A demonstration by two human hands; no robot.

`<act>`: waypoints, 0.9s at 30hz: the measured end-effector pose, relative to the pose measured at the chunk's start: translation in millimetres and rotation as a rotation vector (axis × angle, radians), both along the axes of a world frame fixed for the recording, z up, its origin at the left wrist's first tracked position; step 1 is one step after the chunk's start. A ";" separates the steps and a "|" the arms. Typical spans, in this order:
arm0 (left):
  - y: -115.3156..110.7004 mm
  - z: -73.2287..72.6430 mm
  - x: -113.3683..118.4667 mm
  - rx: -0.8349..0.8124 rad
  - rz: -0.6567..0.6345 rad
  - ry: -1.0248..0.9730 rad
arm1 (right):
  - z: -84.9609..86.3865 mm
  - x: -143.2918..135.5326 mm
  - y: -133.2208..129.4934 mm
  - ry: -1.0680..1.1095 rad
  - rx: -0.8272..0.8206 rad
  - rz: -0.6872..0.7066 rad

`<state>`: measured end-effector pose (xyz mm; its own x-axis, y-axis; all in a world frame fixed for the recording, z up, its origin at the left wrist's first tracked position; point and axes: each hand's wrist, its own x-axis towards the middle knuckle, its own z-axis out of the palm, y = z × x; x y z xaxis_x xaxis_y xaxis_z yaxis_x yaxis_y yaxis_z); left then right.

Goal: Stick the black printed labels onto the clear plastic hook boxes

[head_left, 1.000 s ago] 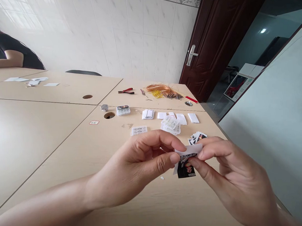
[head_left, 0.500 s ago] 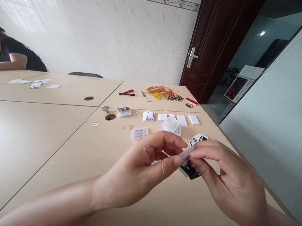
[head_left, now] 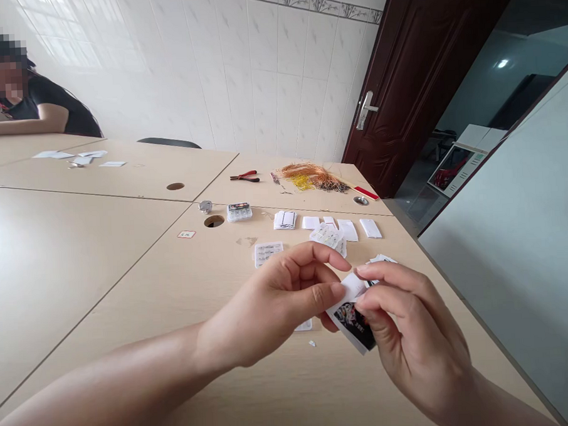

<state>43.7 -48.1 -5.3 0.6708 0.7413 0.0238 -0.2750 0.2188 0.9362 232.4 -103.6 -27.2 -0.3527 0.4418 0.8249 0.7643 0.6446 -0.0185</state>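
Between my hands is a small black printed label (head_left: 352, 323) with a white border and a white upper part. My left hand (head_left: 288, 301) pinches its upper left edge between thumb and fingers. On the label's right side, the thumb and a finger of my right hand (head_left: 416, 326) grip it. Just behind my left hand, a clear plastic case (head_left: 268, 252) with rows of small metal parts lies on the table, and more clear cases (head_left: 328, 236) are piled to its right. Another case (head_left: 304, 325) is mostly hidden below my left hand.
White cards (head_left: 285, 220), a closed case (head_left: 239, 212), pliers (head_left: 245, 176) and a bundle of copper-coloured wires (head_left: 310, 174) lie farther back. More labels (head_left: 382, 259) are behind my right hand. A person (head_left: 48, 104) leans on the table at far left.
The label is tilted differently, showing more of its white upper part. My right fingers have shifted on it. The whole view has moved slightly, and the person's head shows more.
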 end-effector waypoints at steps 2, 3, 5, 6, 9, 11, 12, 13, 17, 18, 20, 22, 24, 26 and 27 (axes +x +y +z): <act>-0.1 0.3 0.1 -0.015 0.013 -0.011 | -1.5 0.0 -0.6 -0.004 0.019 -0.014; -0.4 0.5 0.1 -0.022 0.018 -0.015 | -1.8 0.0 -0.8 -0.002 0.025 -0.014; -0.7 0.8 -0.2 -0.029 0.022 -0.031 | -1.9 -0.2 -1.3 0.006 0.035 -0.011; -0.8 0.7 -0.6 -0.029 0.023 -0.043 | -1.6 -0.3 -1.5 0.009 0.042 -0.009; -0.1 -0.5 -2.1 0.002 0.019 -0.043 | 0.1 -0.2 -1.4 0.024 0.048 0.022; 0.5 -1.5 -3.0 0.027 0.027 -0.016 | 1.4 0.3 -0.7 0.055 0.031 0.065; 0.6 -1.7 -3.3 0.034 0.033 -0.006 | 2.1 0.7 -0.1 0.075 0.015 0.085; 0.5 -1.6 -3.4 0.039 0.035 -0.001 | 2.8 1.1 0.5 0.093 -0.008 0.099; -0.5 0.0 -2.8 0.056 0.040 -0.015 | 5.9 2.0 2.7 0.132 -0.110 0.123; -0.5 0.1 -2.7 0.058 0.041 -0.018 | 6.5 2.0 3.0 0.136 -0.114 0.130; 0.1 -0.2 -2.7 0.048 0.031 -0.029 | 7.6 1.6 3.1 0.140 -0.089 0.140; 1.2 -1.0 -3.0 0.021 0.008 -0.044 | 8.3 0.9 3.0 0.129 -0.051 0.143; 2.2 -1.7 -3.1 -0.013 -0.010 -0.052 | 8.9 0.1 2.8 0.118 -0.011 0.153; 2.6 -2.0 -3.0 -0.045 -0.014 -0.045 | 9.3 -0.4 2.4 0.108 0.024 0.168; 2.5 -2.0 -2.9 -0.053 -0.014 -0.039 | 9.4 -0.5 2.2 0.106 0.037 0.172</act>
<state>40.8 -45.6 -7.3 0.6804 0.7327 0.0109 -0.3074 0.2718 0.9120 232.0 -101.4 -17.8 -0.3307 0.3514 0.8759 0.6378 0.7673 -0.0670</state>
